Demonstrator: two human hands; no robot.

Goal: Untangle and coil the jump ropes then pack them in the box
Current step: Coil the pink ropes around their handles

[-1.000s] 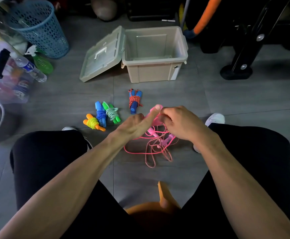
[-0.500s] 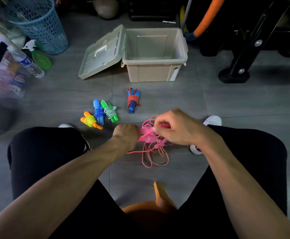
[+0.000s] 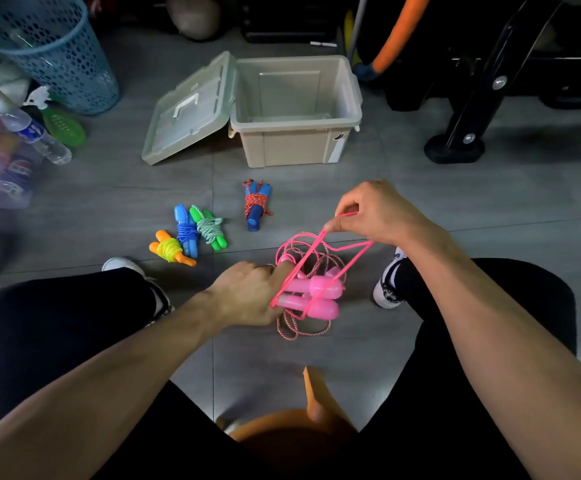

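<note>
A: What has the left hand got?

B: Its grip is closed round the two pink plastic jump-rope handles, held side by side low over the grey tiled floor, with the forefinger stretched out through a loop of the thin bright pink cord.

A: And the right hand?

B: Raised above and beyond the left one, thumb and fingers pinching that same cord, so it runs taut in straight lines down to the handles. A second, pink-and-white twisted rope hangs in loose loops under and behind the handles.

A: Where are the ropes already coiled?

B: On the floor ahead of the knees. The yellow rope on orange handles, the blue rope on blue handles and the green-and-white rope on green handles lie close together; the red rope on blue handles lies apart to their right.

A: The box?

B: The beige plastic storage box stands beyond them, its hinged lid swung open to the left; no rope shows inside. A blue perforated basket stands at far left.
</note>
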